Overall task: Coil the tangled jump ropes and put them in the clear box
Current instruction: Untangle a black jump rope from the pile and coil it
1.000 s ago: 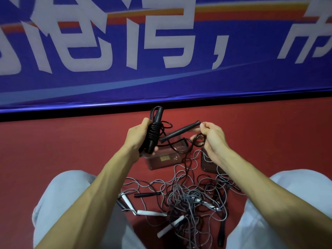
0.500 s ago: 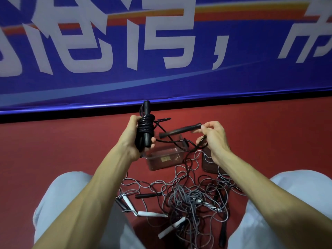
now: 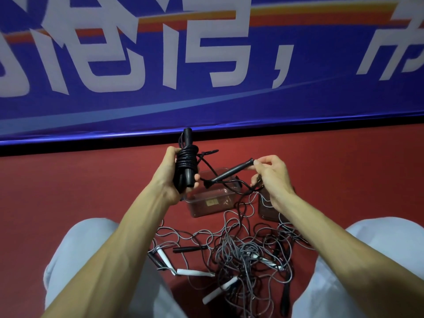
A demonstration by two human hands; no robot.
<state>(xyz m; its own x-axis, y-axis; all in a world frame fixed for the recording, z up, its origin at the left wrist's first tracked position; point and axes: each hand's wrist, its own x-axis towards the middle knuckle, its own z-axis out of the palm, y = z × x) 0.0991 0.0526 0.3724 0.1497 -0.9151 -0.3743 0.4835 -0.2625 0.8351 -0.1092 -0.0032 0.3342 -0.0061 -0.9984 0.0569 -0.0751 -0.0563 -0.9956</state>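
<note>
1. The left hand (image 3: pixel 168 180) is wrapped tight around a bundle of black rope (image 3: pixel 186 159). The rope looks smooth and shiny. It is wound in round loops around a straight black stick handle, which pokes up out of the fist.
2. The right hand (image 3: pixel 274 174) pinches the end of the second handle (image 3: pixel 231 172) with its fingertips. This handle is long, thin and tilted. A loose bit of black rope runs from it to the bundle.
3. The two hands are apart, up in the air over the clear box (image 3: pixel 199 207).
4. The clear box is see-through plastic with rounded corners and a little square sticker on its front. It sits on the flat red floor (image 3: pixel 80 191).
5. Between the person's knees lies a messy pile of thin grey ropes (image 3: pixel 245 251), all loops and squiggles. White handles (image 3: pixel 195 272) stick out of the pile.
6. Behind the floor hangs a blue banner (image 3: pixel 206 99) with big white letters.
</note>
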